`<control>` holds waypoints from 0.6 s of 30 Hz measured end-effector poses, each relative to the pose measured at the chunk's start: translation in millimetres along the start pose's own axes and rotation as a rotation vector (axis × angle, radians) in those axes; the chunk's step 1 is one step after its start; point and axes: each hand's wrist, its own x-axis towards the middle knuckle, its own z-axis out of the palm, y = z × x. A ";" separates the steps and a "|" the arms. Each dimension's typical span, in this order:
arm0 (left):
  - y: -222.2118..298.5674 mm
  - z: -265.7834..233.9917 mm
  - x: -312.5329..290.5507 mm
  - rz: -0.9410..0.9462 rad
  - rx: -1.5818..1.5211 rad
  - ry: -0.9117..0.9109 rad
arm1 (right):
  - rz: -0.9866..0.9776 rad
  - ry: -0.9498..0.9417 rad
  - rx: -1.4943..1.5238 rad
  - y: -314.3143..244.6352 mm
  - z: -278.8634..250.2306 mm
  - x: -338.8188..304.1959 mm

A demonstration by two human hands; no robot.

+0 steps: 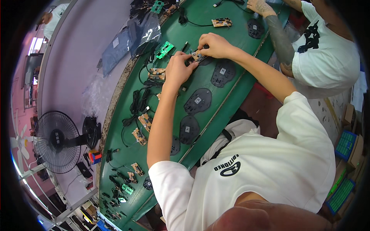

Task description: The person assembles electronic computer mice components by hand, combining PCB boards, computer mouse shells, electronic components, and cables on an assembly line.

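Note:
At the far part of the green work surface [162, 127], my left hand [179, 67] and my right hand [215, 45] meet over a small brown circuit board [198, 57]. The fingers of both hands are closed on it, left hand at its near-left side, right hand at its far-right side. Partly hidden under the hands is a dark base plate [207, 61]. Nearer to me lie several more black rounded base plates, among them one plate [223, 73] beside my right forearm. A green circuit board [165, 50] and a brown board [157, 73] with black cables lie left of my left hand.
Coiled black cables [138, 102] and more brown boards [145, 122] lie left of my left forearm. Clear plastic bags [146, 38] rest at the far left edge. A black fan [58, 140] stands on the left. At the upper right a co-worker's tattooed arm [278, 36] reaches over the surface.

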 end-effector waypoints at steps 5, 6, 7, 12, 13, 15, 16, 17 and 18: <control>-0.5 0.9 1.3 0.005 -0.007 -0.002 | -0.007 0.074 0.049 4.5 7.3 -4.6; -2.8 1.8 0.4 0.012 -0.012 0.003 | -0.017 0.107 0.038 3.7 9.0 -7.5; -4.8 2.6 0.0 0.011 -0.011 0.001 | -0.027 0.140 0.027 2.6 11.0 -9.7; -6.4 4.6 0.2 0.058 0.003 0.043 | -0.053 0.147 -0.074 -3.3 12.3 -13.1; -6.1 4.8 0.4 0.058 0.004 0.045 | -0.058 0.136 -0.088 -3.9 10.7 -13.6; -6.2 4.8 0.6 0.082 -0.015 0.068 | -0.060 0.121 -0.089 -6.5 7.4 -13.2; -6.8 4.2 0.2 0.080 -0.015 0.072 | -0.060 0.104 -0.091 -8.3 6.1 -13.6; -7.5 3.5 -0.2 0.070 -0.018 0.061 | -0.064 0.104 -0.092 -5.6 5.2 -13.3; -8.9 3.1 1.3 0.065 -0.020 0.051 | -0.108 0.074 -0.044 0.1 1.3 -11.6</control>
